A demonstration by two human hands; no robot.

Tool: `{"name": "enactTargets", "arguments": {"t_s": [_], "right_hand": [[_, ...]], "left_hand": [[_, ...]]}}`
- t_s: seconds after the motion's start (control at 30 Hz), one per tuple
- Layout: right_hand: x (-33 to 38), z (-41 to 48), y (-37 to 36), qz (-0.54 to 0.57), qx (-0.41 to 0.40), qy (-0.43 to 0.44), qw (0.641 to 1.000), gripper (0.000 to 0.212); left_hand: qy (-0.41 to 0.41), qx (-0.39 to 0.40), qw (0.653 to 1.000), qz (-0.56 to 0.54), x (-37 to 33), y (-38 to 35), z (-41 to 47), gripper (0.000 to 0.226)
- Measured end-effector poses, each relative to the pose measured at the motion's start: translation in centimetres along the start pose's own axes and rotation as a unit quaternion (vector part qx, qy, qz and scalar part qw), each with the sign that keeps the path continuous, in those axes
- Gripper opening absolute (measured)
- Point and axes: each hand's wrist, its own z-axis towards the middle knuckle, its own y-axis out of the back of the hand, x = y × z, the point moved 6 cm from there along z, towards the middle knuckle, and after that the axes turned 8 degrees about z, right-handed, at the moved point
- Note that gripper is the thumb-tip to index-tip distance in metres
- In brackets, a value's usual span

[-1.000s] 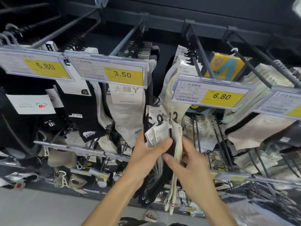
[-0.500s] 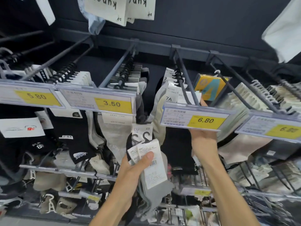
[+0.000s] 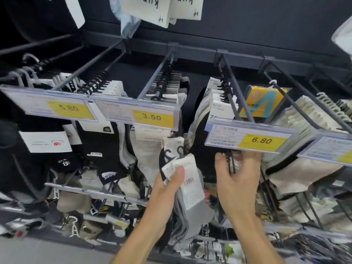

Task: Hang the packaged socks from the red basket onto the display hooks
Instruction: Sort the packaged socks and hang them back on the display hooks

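Left hand grips a bundle of grey and black packaged socks, my thumb clamped over their white card labels, held low beside the rack. My right hand is spread and empty just under the yellow 6.80 price tag. Their black plastic hangers crowd together. I reckon tugging one free could spill the rest, and the tag hides the tip of the dark metal hook.

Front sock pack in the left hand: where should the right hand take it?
Pinch the white card at its upper right edge, just under the black hook, coming from the right; the left hand has its thumb on the card's left, and that edge juts free.
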Motion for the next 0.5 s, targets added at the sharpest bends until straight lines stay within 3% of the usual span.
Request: {"name": "enactTargets", "arguments": {"t_s": [0.07,0.13,0.23,0.33,0.5], "right_hand": [[1.2,-3.9,-1.5,-0.015,0.117,0.012,0.993,0.041],[0.4,-6.4,-2.4,-0.009,0.195,-0.028,0.980,0.050],[-0.5,-6.3,-2.0,0.001,0.209,-0.073,0.975,0.053],[-1.2,-5.9,-0.7,0.064,0.203,-0.105,0.971,0.041],[-2.6,-5.6,1.0,0.181,0.119,-0.164,0.962,0.022]], "left_hand": [[-0.010,-0.012,1.000,0.011,0.0,0.1,0.1,0.078],[-0.007,-0.008,1.000,0.019,0.1,-0.1,0.3,0.099],[0.010,0.013,1.000,0.006,0.5,-0.5,0.3,0.107],[0.019,0.038,0.999,0.006,0.8,-0.8,0.2,0.104],[0.036,0.031,0.999,-0.025,1.5,-1.3,0.2,0.100]]}}
